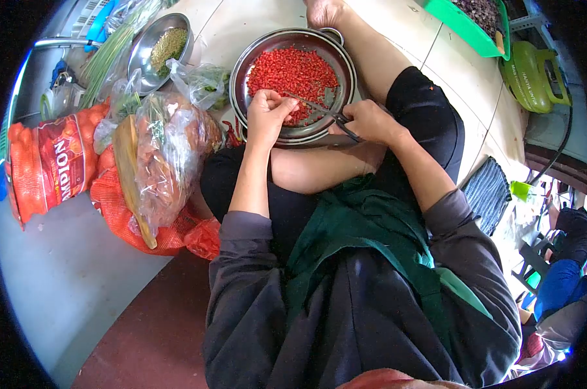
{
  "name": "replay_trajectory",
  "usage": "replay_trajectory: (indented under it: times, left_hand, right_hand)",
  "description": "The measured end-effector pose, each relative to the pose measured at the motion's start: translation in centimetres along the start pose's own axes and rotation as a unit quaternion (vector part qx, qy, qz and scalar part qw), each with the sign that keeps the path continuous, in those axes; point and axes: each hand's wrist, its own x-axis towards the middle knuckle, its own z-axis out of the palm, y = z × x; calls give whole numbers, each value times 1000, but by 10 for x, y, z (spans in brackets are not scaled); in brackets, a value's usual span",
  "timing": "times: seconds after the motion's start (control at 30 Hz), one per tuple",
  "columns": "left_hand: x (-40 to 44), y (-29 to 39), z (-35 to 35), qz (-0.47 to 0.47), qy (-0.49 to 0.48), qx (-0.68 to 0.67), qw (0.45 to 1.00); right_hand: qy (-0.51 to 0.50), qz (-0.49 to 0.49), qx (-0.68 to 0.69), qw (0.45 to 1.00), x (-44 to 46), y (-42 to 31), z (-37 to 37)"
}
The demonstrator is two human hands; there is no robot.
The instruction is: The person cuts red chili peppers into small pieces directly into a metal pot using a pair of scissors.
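Note:
A round metal pot [239, 65] full of small cut red pieces [293, 68] stands on the tiles before my crossed legs. Over its left part is my left hand [269, 111], fingers pinched together; what they hold is too small to make out. My right hand [369, 122], at the pot's right rim, is closed round the dark handles of a pair of scissors [335, 115]. The scissor blades point left over the red pieces, close to my left fingertips. A few red chillies [231, 135] lie beside the pot at its lower left.
At the left are a metal bowl [138, 57] of greenish pieces, plastic bags [170, 149] and a red net sack [60, 159]. A green crate [458, 29] and green gas cylinder [530, 78] stand upper right. Another person [559, 285] is at the far right.

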Motion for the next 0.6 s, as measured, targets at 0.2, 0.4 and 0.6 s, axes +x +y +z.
replay_trajectory:
  times: [0.2, 0.4, 0.6]
  left_hand:
    - [3, -5, -3, 28, -6, 5, 1000]
    - [1, 1, -1, 39, -8, 26, 999]
    - [1, -2, -4, 48, -13, -18, 999]
  right_hand:
    - [-22, -8, 16, 1000, 1, 4, 4]
    - [-19, 5, 4, 1000, 2, -1, 2]
    - [-5, 3, 37, 999, 3, 8, 5]
